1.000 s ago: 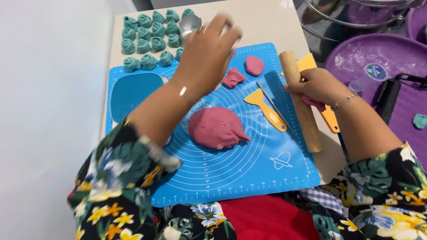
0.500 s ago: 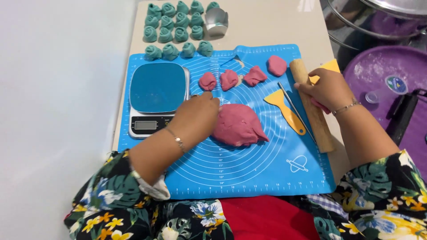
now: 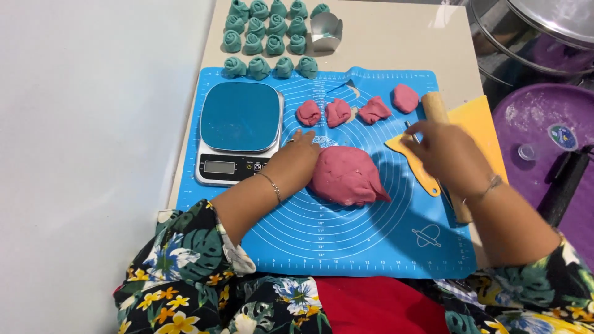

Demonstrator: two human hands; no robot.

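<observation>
Where left grip point(image 3: 296, 162) rests: dough point(image 3: 348, 176).

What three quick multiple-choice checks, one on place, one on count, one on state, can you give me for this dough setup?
1. Where does the left hand rest?
A. On the big pink dough's left side
B. On the rolling pin
C. On the teal rolls

2. How many small pink pieces lie in the row above the big dough?
A. Two
B. Four
C. Seven

3. What is on the scale's platform?
A. A pink piece
B. A teal roll
C. Nothing

Answers:
1 A: the hand lies against the big pink dough, beside the scale.
2 B: four small pink pieces sit in the row on the mat.
3 C: the blue platform is bare.
</observation>
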